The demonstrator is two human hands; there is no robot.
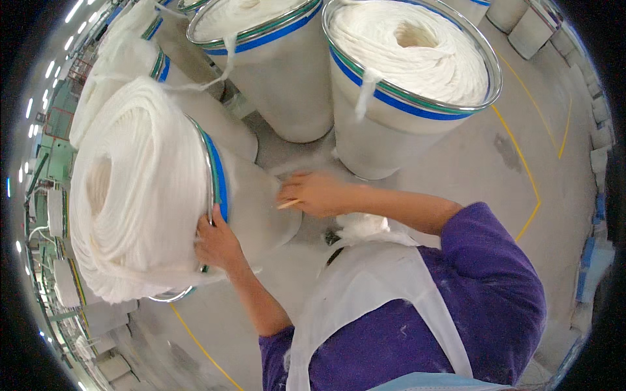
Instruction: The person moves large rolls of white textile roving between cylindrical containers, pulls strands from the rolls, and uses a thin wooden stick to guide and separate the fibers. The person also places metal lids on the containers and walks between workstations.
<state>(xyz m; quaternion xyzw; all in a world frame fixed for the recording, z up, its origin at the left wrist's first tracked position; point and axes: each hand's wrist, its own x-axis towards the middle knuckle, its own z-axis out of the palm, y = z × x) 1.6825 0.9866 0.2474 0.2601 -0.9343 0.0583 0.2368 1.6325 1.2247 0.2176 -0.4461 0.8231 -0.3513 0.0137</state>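
A tall pale can [261, 202] stands at my left, with a metal rim and blue and green bands. Thick white sliver [147, 189] is coiled above its top, with a hole in the middle, and bulges over the edge. My left hand [220, 244] grips the can's rim, fingers partly hidden against the fibre. Beside the can's lower wall, my right hand [319, 194] is closed around a thin, pale tan stick [289, 204]. Motion blurs this hand slightly, and I cannot tell whether it touches the can. Loose white fibre [365, 228] lies at the front of my apron.
Another full can [391, 143] stands ahead on the right, a sliver tail [367, 94] hanging over its rim. A second can [280, 91] is farther back, with more at the far left. Yellow lines [518, 153] mark the grey floor. Green machinery [59, 156] runs along the left.
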